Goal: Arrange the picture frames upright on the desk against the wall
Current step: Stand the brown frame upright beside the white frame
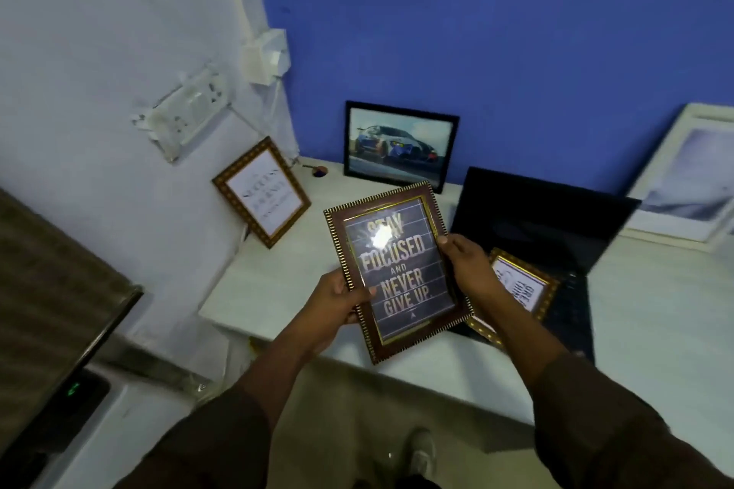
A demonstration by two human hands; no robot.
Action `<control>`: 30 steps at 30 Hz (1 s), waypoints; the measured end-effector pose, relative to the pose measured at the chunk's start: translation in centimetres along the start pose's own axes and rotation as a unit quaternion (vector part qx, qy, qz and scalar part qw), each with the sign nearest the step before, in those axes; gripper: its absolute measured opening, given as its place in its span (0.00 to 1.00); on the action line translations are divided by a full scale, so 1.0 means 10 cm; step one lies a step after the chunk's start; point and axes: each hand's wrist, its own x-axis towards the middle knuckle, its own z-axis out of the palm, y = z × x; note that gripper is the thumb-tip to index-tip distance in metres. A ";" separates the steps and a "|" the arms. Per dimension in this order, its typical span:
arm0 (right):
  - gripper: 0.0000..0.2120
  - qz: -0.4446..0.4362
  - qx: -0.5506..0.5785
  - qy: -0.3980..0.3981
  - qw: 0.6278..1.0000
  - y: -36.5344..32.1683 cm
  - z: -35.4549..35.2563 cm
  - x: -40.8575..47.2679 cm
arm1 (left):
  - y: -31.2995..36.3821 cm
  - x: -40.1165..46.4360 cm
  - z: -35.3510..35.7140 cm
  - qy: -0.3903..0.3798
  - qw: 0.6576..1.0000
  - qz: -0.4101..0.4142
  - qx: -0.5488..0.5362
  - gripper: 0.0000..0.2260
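Brown ribbed-edge picture frame with the "stay focused" print (pixel 397 270) is off the white desk (pixel 278 282), clamped by its side edges between left hand (pixel 337 300) and right hand (pixel 466 264). Probably for a steady carry to the blue wall (pixel 516 52), beside the black-framed car photo (pixel 399 145) leaning there.

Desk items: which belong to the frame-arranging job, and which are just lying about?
Job: held frame in left hand and right hand; gold frame lying on laptop; car frame, quote frame, white frame leaning on walls.

Lying about: laptop, wall socket.
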 end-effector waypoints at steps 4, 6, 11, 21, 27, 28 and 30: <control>0.15 0.005 0.017 0.047 0.999 0.16 -0.55 -0.25 | 0.03 0.17 0.47 -0.048 0.996 -0.001 0.076 0.11; 0.14 0.011 0.018 0.075 0.997 0.24 -0.83 -0.36 | 0.03 0.24 0.73 -0.082 0.990 -0.009 0.110 0.12; 0.18 0.018 0.002 0.173 0.985 0.50 -1.58 -0.64 | 0.04 0.41 1.55 -0.177 0.975 -0.055 0.126 0.08; 0.21 0.071 0.069 0.260 0.961 1.23 -3.06 -0.94 | -0.05 0.79 3.36 -0.279 0.944 -0.166 -0.063 0.20; 0.22 0.071 0.100 0.275 0.953 1.55 -3.99 -0.83 | -0.01 1.25 4.43 -0.255 0.933 -0.224 -0.124 0.36; 0.21 0.070 0.099 0.276 0.953 1.59 -4.08 -0.81 | -0.02 1.29 4.54 -0.249 0.935 -0.226 -0.115 0.36; 0.21 0.074 0.095 0.276 0.954 1.68 -4.33 -0.75 | -0.05 1.40 4.86 -0.241 0.939 -0.228 -0.085 0.35</control>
